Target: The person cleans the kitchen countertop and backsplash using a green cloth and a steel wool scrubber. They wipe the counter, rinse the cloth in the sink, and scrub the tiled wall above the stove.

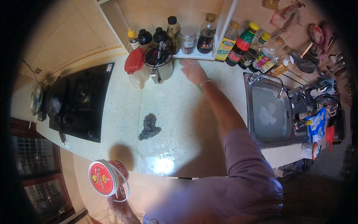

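My left hand (121, 205) holds a red and white lidded plastic tub (102, 177) from below, off the front edge of the pale speckled countertop (167, 112). The tub's white handle hangs at its right side. Far out on the counter, my right hand (193, 71) lies palm down just in front of the white shelf (195, 56). A bit of green cloth (200, 89) shows beside the wrist; what lies beneath the palm is hidden. A grey steel wool scourer (150, 127) rests on the counter between the hands.
At the left is a black gas hob (84, 98) with a wok (58, 98). A red-lidded container (134, 63) and a utensil pot (162, 70) stand by the shelf. Several sauce bottles (242, 46) line the wall. A steel sink (270, 114) holding cloudy water is at the right.
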Motion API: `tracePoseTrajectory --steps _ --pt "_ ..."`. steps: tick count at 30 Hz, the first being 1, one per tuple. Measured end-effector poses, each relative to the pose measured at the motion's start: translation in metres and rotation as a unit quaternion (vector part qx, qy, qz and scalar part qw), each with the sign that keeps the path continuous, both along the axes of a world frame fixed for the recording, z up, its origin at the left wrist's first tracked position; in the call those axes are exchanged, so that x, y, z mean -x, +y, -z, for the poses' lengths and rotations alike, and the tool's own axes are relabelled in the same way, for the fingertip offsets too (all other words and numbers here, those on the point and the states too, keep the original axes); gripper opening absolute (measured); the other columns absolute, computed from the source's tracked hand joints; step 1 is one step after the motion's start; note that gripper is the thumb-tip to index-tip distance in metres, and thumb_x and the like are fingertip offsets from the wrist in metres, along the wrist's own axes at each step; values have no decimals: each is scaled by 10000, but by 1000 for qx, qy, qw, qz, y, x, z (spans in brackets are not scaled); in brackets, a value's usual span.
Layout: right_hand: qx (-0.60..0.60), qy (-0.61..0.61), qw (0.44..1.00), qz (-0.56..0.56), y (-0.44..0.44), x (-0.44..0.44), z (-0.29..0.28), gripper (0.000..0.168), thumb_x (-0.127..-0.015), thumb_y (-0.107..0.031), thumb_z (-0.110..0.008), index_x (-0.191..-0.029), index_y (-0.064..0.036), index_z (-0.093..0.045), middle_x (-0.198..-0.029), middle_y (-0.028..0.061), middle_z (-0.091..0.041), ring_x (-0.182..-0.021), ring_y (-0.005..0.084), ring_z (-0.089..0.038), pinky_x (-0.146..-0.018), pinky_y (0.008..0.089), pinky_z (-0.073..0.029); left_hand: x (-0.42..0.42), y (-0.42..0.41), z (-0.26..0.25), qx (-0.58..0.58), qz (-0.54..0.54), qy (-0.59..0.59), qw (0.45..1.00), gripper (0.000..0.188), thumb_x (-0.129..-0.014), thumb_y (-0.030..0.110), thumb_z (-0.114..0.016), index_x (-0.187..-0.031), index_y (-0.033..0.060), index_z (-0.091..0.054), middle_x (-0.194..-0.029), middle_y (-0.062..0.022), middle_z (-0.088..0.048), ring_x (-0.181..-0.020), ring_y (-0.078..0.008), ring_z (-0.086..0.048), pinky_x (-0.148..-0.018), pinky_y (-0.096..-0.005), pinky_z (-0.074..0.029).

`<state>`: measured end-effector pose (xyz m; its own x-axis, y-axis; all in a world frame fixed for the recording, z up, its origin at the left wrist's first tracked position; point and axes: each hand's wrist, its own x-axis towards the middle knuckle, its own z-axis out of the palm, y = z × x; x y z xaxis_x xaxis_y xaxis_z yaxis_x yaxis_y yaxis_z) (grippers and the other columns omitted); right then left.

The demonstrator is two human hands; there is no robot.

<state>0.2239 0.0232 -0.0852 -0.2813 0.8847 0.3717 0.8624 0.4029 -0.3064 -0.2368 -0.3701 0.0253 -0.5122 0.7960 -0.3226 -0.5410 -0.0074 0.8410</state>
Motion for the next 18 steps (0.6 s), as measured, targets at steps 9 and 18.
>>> tracePoseTrajectory --steps 9,18 --pt "-31 16 998 -51 -118 54 1 408 -891 -219 -522 -1227 13 -524 -1314 200 -492 -1250 339 -428 -1097 454 -273 0 -7 -2 -17 10 3 1000 472 -924 238 -521 -1298 -38 -440 -1292 -193 -491 -1193 -366 -479 -1020 -467 -423" --pt "36 133 973 -188 -217 120 7 322 -802 -16 -487 -1081 -64 -640 -1217 98 -583 -1228 237 -473 -1092 383 -302 -37 5 -25 -44 18 -48 998 425 -909 157 -522 -1262 -67 -444 -1289 -197 -496 -1205 -353 -467 -1049 -465 -406"
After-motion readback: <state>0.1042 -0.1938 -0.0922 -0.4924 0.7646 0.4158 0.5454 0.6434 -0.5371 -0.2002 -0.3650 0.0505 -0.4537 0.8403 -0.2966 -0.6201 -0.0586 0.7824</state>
